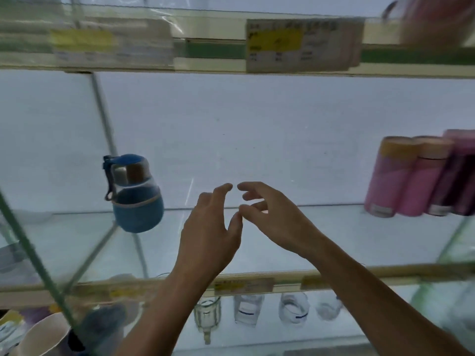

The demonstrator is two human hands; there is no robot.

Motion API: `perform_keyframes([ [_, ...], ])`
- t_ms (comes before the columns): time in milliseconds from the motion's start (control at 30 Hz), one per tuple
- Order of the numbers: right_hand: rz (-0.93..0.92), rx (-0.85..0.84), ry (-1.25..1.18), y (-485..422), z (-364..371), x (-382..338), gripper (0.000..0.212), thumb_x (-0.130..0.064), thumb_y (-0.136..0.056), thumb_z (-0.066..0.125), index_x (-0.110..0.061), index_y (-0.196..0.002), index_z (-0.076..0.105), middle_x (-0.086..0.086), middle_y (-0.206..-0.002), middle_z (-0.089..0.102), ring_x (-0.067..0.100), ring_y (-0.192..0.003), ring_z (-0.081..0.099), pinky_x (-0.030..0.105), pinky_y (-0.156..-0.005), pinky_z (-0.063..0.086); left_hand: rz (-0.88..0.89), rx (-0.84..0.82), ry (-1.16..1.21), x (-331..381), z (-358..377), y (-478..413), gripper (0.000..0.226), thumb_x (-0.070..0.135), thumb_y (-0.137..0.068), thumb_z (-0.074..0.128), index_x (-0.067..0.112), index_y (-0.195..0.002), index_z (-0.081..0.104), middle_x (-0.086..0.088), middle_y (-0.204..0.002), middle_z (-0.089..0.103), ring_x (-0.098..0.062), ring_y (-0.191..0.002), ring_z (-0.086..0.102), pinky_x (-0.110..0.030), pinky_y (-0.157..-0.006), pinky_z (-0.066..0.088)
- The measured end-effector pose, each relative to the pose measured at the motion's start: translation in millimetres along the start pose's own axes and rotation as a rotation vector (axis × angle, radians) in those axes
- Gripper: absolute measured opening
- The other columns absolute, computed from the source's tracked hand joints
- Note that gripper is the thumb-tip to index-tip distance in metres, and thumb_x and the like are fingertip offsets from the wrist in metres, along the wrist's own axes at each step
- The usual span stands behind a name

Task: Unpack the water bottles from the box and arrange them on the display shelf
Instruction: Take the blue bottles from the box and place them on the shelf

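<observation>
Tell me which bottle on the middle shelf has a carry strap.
The blue bottle, alone on the left. A dark strap hangs from its lid; the pink cylinders bunched at the right show none.

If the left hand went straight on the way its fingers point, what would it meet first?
Probably the white back panel: the left hand points over the glass shelf, with the blue bottle off to its left. Depth is unclear.
</observation>
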State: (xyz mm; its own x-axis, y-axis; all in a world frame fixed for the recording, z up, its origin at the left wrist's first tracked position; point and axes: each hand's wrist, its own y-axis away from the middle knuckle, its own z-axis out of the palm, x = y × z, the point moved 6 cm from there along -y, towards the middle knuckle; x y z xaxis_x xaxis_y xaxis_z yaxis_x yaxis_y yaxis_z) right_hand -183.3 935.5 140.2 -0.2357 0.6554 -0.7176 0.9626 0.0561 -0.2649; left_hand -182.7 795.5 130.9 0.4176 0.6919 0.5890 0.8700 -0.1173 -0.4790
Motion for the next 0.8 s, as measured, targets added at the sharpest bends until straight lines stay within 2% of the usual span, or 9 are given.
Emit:
perform_keyframes([
  [167,0.081,0.126,-0.026,36.4,-54.0,38.9,0.041,-0.029,-0.103,0.059,-0.034,-0.143,0.054,-0.013,-0.138,0.06,0.004,-0.117,0.062,0.005,-0.078,0.044,0.105,-0.089,0.119,47.8,49.1,3.6,0.05,0.037,-0.099,0.057,0.041,-0.145,0.041,0.009,-0.136,0.054,-0.012,-0.117,0.058,-0.036,-0.097,0.053],
  [367,0.153,0.283,-0.083,89.5,-117.5,87.0,0.034,-0.024,-0.1,0.061,-0.037,-0.132,0.062,-0.018,-0.125,0.065,-0.006,-0.106,0.063,0.011,-0.086,0.049,0.229,-0.198,0.24,114.5,108.7,13.1,0.046,0.035,-0.098,0.059,0.039,-0.142,0.046,0.01,-0.131,0.055,-0.009,-0.12,0.055,-0.036,-0.101,0.049],
  [633,0.3,0.477,-0.105,184.6,-203.6,155.5,0.031,-0.018,-0.099,0.063,-0.031,-0.127,0.066,-0.019,-0.118,0.068,-0.004,-0.104,0.066,0.017,-0.091,0.051,0.416,-0.376,0.394,219.1,189.6,57.4,0.044,0.026,-0.098,0.06,0.032,-0.141,0.051,0.011,-0.132,0.054,-0.005,-0.122,0.054,-0.026,-0.101,0.045],
  [700,0.331,0.51,-0.104,205.6,-219.0,170.7,0.031,-0.017,-0.099,0.064,-0.03,-0.127,0.066,-0.018,-0.119,0.069,-0.003,-0.104,0.066,0.018,-0.093,0.052,0.443,-0.424,0.416,238.9,208.8,68.4,0.046,0.026,-0.099,0.06,0.03,-0.143,0.05,0.012,-0.133,0.054,-0.005,-0.121,0.054,-0.021,-0.1,0.044],
  [800,0.367,0.535,-0.104,235.8,-236.8,193.1,0.032,-0.017,-0.099,0.064,-0.031,-0.127,0.065,-0.017,-0.121,0.068,-0.004,-0.105,0.065,0.012,-0.09,0.05,0.491,-0.48,0.429,266.0,230.1,86.1,0.045,0.02,-0.098,0.062,0.027,-0.142,0.053,0.012,-0.13,0.055,-0.002,-0.114,0.054,-0.003,-0.091,0.036],
])
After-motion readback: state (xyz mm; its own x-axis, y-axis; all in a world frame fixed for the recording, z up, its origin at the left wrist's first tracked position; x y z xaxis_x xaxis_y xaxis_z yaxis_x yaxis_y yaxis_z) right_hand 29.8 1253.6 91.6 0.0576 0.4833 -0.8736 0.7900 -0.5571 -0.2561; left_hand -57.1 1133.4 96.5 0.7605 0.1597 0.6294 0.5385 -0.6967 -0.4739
